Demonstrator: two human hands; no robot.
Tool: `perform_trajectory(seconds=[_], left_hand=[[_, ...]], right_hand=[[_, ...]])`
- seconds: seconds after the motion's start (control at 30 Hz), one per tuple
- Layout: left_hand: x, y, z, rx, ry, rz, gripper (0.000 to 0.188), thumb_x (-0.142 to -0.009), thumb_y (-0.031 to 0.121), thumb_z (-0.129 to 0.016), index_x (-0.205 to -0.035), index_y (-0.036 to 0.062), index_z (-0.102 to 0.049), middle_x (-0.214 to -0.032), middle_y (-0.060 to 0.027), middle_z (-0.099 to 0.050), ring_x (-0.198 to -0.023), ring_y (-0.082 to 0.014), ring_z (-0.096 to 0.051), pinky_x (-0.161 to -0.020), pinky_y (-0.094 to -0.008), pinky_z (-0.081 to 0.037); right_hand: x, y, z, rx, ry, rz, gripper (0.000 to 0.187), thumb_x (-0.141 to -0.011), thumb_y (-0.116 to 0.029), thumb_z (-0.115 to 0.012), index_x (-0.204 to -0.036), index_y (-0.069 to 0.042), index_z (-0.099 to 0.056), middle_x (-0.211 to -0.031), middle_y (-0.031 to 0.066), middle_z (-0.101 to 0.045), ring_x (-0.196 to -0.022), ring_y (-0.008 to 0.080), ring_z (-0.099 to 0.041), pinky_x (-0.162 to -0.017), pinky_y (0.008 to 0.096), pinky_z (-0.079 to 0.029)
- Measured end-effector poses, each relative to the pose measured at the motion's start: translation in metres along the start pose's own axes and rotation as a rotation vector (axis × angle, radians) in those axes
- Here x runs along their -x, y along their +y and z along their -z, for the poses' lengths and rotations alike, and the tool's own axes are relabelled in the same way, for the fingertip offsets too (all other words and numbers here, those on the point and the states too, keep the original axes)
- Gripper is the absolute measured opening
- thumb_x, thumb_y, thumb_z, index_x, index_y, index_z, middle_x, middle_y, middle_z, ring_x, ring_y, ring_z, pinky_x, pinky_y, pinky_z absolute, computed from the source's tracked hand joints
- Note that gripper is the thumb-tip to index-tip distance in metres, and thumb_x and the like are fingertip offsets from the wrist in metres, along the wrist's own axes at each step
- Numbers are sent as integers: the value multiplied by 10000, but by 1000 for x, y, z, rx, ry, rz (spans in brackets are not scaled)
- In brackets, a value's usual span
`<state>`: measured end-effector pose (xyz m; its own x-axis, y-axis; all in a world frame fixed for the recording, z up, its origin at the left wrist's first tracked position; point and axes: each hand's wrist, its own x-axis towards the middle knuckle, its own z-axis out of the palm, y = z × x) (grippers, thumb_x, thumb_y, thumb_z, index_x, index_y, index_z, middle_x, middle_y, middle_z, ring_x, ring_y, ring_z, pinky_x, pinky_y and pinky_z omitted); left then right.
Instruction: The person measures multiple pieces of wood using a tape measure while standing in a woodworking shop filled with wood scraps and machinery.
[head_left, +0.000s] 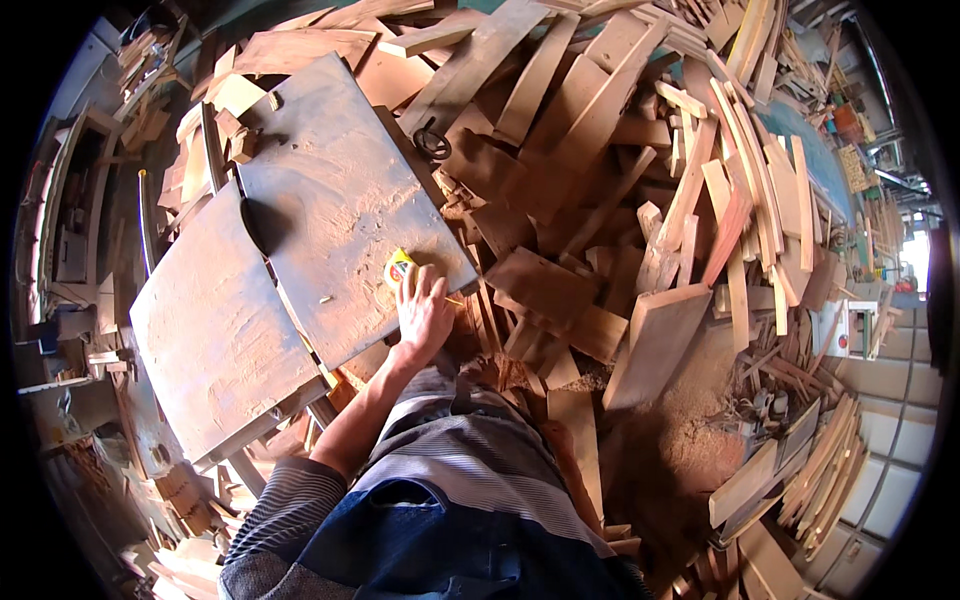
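Observation:
My left hand (pixel 425 312) reaches over the near right corner of a grey metal machine table (pixel 330 190) dusted with sawdust. Its fingers are bent over a yellow tape measure (pixel 399 264) at the tabletop. A short yellow strip, perhaps the tape's blade, shows by the table edge beside the hand. On the right side of my body, a narrow stretch of what looks like my right forearm (pixel 572 470) hangs down beside the striped shirt. The fingers of that hand cannot be made out.
A second metal table section (pixel 215 325) adjoins on the left across a gap. A black handwheel (pixel 432 143) sits at the table's far right side. Wood offcuts (pixel 560 290) pile up ahead and right. Sawdust (pixel 700 450) heaps on the floor near stacked thin boards (pixel 825 480).

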<state>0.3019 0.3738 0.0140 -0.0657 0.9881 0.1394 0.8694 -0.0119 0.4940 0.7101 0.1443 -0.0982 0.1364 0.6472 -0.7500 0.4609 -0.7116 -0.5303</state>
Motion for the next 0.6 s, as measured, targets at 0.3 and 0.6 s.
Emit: perform_trajectory(seconds=[0.3,0.6], left_hand=[[-20,-64,-29,-120,-59,190,603,-795,244,-787,-1352,111,-599,-1534,-205,-417,-1443,-451,-344,-1137,-570,-351],[-23,-82,-18,-81,-72,149,482,-804,215,-785,-1271,146,-687,-1492,-144,-449,-1302,-418,-467,-1045,-527,-458]], right_hand=[[-13,-42,-12,51,47,253,417,-896,-385,-658,-1001,19,-666,-916,174,-675,-901,285,-652,-793,426,-500],[-18,-51,-9,272,-17,88,425,-863,-398,-659,-1041,-17,-722,-951,211,-731,-906,356,-719,-776,485,-537]])
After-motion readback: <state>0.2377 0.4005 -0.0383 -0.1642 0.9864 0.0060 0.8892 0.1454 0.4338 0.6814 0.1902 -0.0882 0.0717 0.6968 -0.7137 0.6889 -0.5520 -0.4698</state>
